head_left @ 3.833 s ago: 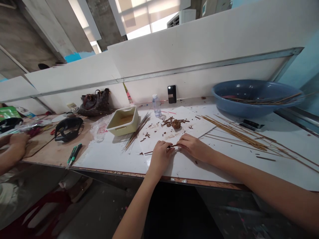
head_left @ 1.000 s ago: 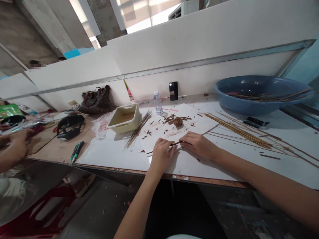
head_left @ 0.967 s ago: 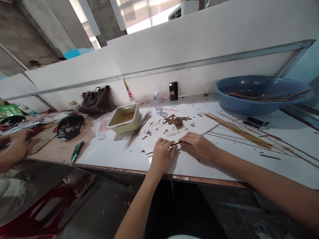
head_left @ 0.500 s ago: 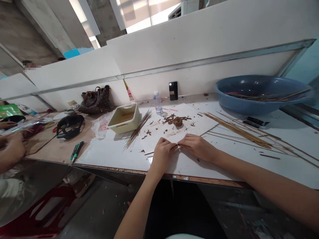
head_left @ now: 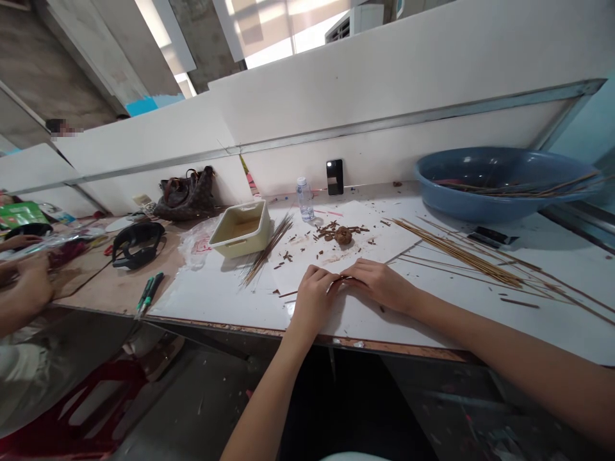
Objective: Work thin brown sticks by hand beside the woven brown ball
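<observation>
My left hand and my right hand lie side by side on the white sheet near the table's front edge. Both have curled fingers closed on a thin brown-coated stick, of which only a short dark stretch shows between them. Its bare end pokes out to the left of my left hand. Behind my hands sits a lump of brown paste among dark crumbs.
A bundle of thin sticks lies beside a cream tray. Long bamboo sticks spread out on the right before a blue basin. A small bottle, a phone, a bag, black headgear and another person's hand are at the left.
My hands have drawn closer together over the stick, so less of it shows between them. The other person's hands at the left shifted slightly.
</observation>
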`<state>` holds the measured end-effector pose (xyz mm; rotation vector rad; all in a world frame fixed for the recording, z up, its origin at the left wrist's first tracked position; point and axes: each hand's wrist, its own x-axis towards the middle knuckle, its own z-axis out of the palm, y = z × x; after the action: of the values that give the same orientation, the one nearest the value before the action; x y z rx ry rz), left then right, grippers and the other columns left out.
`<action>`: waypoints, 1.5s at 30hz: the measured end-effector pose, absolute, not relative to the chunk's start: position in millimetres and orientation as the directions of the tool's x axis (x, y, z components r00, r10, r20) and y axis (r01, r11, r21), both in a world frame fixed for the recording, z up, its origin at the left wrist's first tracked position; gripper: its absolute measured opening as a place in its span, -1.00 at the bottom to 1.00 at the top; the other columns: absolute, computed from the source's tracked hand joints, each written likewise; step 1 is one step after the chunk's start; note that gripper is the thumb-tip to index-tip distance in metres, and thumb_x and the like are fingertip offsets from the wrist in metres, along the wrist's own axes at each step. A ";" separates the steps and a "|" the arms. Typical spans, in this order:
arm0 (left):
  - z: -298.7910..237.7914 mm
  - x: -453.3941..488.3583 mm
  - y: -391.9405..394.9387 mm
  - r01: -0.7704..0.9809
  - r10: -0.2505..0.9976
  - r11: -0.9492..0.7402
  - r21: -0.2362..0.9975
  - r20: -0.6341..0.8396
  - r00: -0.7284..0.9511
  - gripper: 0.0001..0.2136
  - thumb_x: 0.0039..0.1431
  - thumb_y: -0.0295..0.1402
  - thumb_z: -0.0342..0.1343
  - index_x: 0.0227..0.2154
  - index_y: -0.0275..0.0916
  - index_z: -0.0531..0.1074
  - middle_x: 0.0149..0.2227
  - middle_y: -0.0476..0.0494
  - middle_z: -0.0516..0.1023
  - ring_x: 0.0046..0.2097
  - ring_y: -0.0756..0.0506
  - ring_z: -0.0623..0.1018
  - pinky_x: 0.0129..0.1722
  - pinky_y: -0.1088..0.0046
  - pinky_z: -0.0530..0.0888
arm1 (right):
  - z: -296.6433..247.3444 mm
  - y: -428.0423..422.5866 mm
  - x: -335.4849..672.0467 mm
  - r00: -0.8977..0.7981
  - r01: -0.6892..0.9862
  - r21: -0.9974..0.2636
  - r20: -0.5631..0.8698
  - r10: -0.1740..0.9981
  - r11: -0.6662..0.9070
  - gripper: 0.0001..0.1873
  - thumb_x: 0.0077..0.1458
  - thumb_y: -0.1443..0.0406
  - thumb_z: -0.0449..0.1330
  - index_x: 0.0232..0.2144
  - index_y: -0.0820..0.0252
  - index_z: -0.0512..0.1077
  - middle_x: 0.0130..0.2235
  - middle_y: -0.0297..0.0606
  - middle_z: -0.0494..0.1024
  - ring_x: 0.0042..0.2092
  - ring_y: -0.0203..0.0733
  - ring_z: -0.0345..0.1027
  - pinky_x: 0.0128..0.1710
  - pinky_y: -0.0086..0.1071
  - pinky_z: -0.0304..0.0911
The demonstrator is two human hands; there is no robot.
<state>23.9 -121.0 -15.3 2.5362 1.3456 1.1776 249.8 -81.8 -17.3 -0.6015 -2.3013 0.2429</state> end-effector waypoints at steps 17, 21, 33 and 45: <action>-17.5 18.9 -117.1 0.709 0.704 -0.622 0.332 0.634 0.320 -0.81 0.35 -0.47 0.38 -0.04 -0.13 0.68 -0.20 -0.17 0.72 -0.09 -0.27 0.56 -0.10 0.11 0.61 | -18.1 -79.9 252.0 -0.609 0.385 -0.308 0.623 0.490 0.870 -0.78 0.55 0.28 0.13 -0.01 0.10 0.60 -0.16 -0.13 0.73 -0.14 0.03 0.60 -0.11 -0.09 0.55; -18.8 18.7 -117.1 0.701 0.707 -0.624 0.345 0.631 0.319 -0.92 0.37 -0.47 0.36 -0.17 -0.15 0.68 -0.27 -0.14 0.70 -0.12 -0.25 0.56 -0.12 0.14 0.60 | -20.5 -79.4 251.4 -0.609 0.403 -0.292 0.621 0.492 0.867 -0.79 0.52 0.25 0.19 0.03 0.13 0.60 -0.13 -0.09 0.74 -0.10 0.06 0.62 -0.07 -0.07 0.57; -16.3 22.4 -120.6 0.690 0.697 -0.645 0.328 0.622 0.356 -0.93 0.44 -0.43 0.30 -0.19 -0.18 0.69 -0.28 -0.16 0.70 -0.13 -0.24 0.51 -0.15 0.18 0.58 | -20.3 -82.8 250.6 -0.658 0.376 -0.290 0.585 0.474 0.880 -0.74 0.57 0.27 0.10 -0.04 0.13 0.61 -0.15 -0.14 0.75 -0.16 0.01 0.59 -0.10 -0.09 0.52; -17.0 18.5 -120.3 0.717 0.721 -0.610 0.337 0.611 0.327 -0.90 0.42 -0.46 0.31 -0.17 -0.11 0.67 -0.24 -0.15 0.70 -0.10 -0.25 0.56 -0.10 0.12 0.59 | -21.2 -77.8 252.4 -0.625 0.401 -0.340 0.578 0.525 0.851 -0.76 0.56 0.23 0.13 0.02 0.11 0.60 -0.11 -0.11 0.74 -0.08 0.05 0.62 -0.05 -0.08 0.55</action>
<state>18.5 -120.3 -17.0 2.5543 1.3846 1.1806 252.4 -77.8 -21.2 -0.6694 -2.3254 0.2311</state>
